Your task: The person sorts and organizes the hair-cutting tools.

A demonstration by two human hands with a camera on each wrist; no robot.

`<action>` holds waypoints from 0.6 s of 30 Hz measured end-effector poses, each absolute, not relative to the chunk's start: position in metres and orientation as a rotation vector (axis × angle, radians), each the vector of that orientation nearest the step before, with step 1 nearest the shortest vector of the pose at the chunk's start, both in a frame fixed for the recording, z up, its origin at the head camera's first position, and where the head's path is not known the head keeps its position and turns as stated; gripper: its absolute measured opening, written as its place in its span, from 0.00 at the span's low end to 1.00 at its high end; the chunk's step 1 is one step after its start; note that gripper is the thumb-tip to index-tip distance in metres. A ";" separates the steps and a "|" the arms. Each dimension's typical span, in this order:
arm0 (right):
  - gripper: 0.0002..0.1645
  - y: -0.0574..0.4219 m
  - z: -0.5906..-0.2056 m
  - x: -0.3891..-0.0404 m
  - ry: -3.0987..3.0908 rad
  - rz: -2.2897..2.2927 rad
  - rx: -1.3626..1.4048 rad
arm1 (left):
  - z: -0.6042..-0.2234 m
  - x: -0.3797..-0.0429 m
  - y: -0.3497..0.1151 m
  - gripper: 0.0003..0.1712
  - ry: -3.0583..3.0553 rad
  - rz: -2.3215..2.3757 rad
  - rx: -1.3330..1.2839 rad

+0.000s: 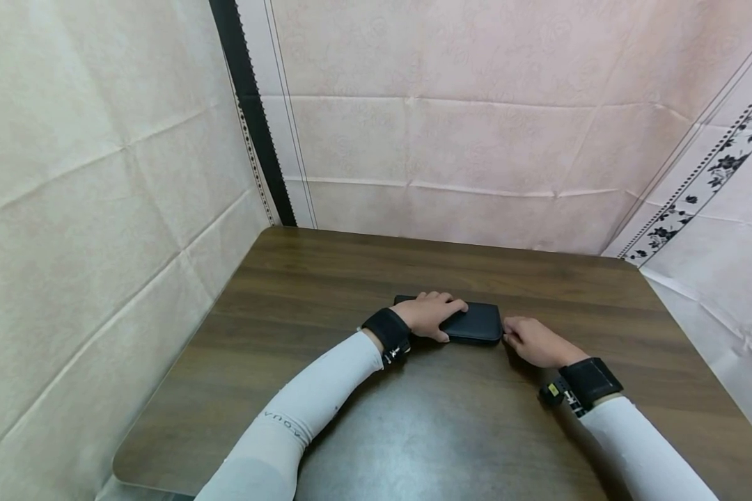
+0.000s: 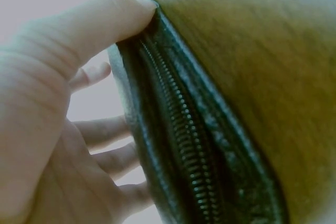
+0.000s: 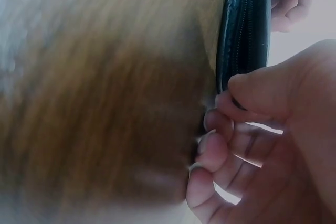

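Note:
A black zip wallet (image 1: 479,321) lies on the wooden table. Across its left part rests my left hand (image 1: 429,315), thumb on the near zipped edge and fingers reaching over the top towards the far edge. The left wrist view shows that thumb close to one end of the zip (image 2: 184,124), whose teeth run along the side. At the wallet's right end is my right hand (image 1: 535,339), fingers curled. In the right wrist view, its thumb and forefinger pinch a small dark zipper pull (image 3: 239,103), mostly hidden between the fingertips.
The brown table (image 1: 351,417) has rounded corners and ends at a pale cloth backdrop (image 1: 476,139). Another cloth (image 1: 100,209) hangs along the left side. Both wrists wear black straps (image 1: 592,383) with small cameras.

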State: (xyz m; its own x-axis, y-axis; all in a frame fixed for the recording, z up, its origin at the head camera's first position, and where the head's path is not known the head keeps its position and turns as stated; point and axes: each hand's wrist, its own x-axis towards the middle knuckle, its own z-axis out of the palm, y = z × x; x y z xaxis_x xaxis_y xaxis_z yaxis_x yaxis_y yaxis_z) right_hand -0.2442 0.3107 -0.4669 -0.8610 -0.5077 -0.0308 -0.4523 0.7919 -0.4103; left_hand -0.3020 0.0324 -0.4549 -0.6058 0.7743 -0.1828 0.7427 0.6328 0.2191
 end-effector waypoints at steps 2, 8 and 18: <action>0.14 0.311 -0.467 -0.244 2.843 -0.597 -0.767 | -0.454 -0.301 0.032 0.42 2.595 0.181 1.229; 0.15 0.310 -0.467 -0.241 2.854 -0.588 -0.785 | -0.453 -0.300 0.032 0.42 2.595 0.175 1.220; 0.17 0.311 -0.468 -0.238 2.859 -0.586 -0.826 | -0.453 -0.300 0.033 0.42 2.605 0.156 1.234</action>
State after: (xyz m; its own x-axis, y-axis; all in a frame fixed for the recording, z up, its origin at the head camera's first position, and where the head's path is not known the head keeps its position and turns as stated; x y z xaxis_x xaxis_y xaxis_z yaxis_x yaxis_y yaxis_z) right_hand -0.2383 0.3112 -0.4685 -0.8461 -0.5330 0.0031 -0.4912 0.7774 -0.3929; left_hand -0.2997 0.0327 -0.4532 -0.6080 0.7728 -0.1821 0.7455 0.6345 0.2041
